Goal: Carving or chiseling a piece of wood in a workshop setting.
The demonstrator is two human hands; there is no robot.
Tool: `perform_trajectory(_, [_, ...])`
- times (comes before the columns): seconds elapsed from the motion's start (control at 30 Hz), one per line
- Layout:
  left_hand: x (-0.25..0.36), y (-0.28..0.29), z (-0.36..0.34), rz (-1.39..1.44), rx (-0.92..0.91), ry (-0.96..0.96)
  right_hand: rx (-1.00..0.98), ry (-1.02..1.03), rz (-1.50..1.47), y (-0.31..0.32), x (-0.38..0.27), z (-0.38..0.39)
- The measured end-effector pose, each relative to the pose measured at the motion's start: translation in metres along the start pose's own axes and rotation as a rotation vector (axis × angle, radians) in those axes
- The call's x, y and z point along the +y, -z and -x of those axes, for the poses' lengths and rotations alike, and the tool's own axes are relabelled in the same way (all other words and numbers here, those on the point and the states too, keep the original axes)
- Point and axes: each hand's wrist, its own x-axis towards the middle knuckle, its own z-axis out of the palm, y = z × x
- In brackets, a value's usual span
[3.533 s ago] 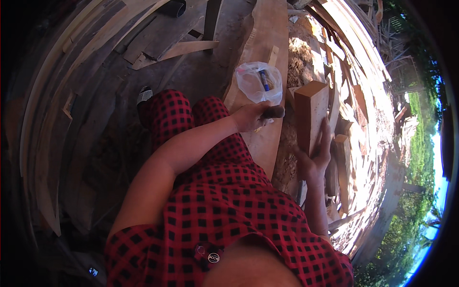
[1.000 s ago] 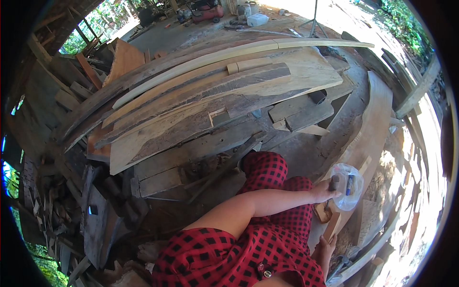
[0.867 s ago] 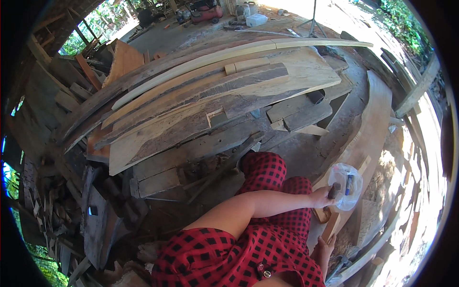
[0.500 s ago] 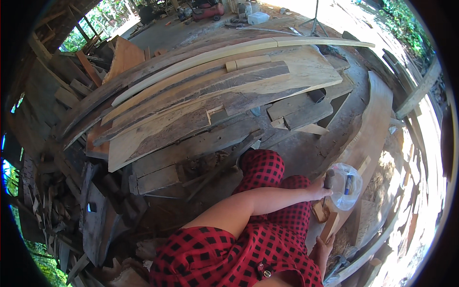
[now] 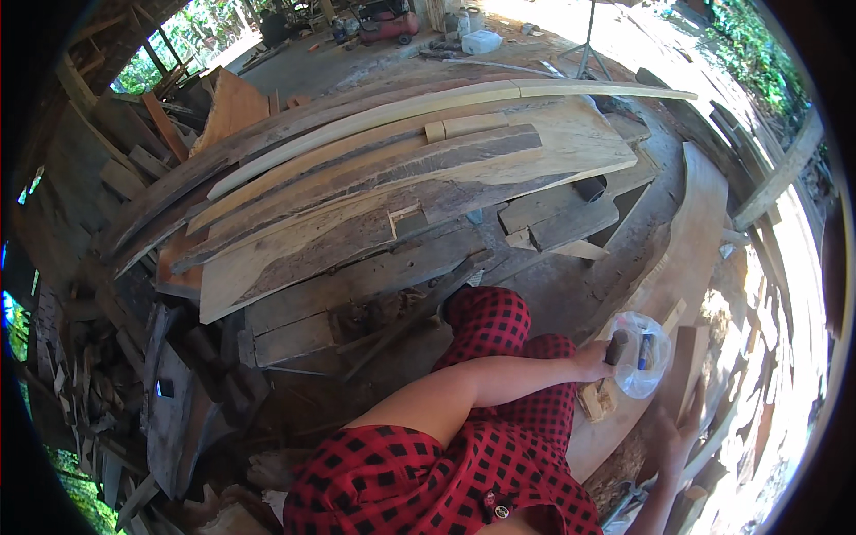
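My left hand [image 5: 592,360] is closed round a dark, upright tool handle [image 5: 616,346], its lower end hidden. Just below it sits a small light piece of cut wood [image 5: 596,401] on a long pale board [image 5: 673,259]. Right beside that hand, a clear plastic bag [image 5: 637,379] has a blue-and-dark tool [image 5: 644,353] in it. My right hand [image 5: 673,437], slightly blurred at the right, grips the lower part of an upright rectangular wooden block [image 5: 688,366]. My legs in red checked cloth lie left of the board.
A big stack of planks [image 5: 419,187] fills the middle ahead. Scrap timber [image 5: 178,401] piles at left. A slanting post [image 5: 776,174] stands at right. Farther back are a red compressor [image 5: 388,27], a white jug [image 5: 481,42] and a metal stand [image 5: 588,49].
My right hand has swung up and to the right with the wooden block, off the board's near part. My left hand stays close to the bag with the handle. Earlier, the view also turned leftward.
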Motion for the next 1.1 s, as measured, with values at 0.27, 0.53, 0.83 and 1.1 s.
perform_trajectory(0.27, [0.003, 0.007, 0.002, 0.014, -0.084, 0.073, -0.434, -0.058, 0.734, -0.028, -0.057, -0.048])
perform_trajectory(0.53, [0.008, 0.007, 0.000, -0.071, -0.066, 0.059, -0.312, 0.310, 0.396, -0.049, -0.097, -0.055])
perform_trajectory(0.83, [0.027, 0.007, 0.004, -0.051, -0.149, 0.055, -0.510, 0.166, 1.114, -0.045, -0.090, -0.070])
perform_trajectory(1.1, [0.013, 0.018, 0.000, -0.151, -0.051, 0.021, -0.365, 0.274, 0.737, -0.065, -0.103, -0.069])
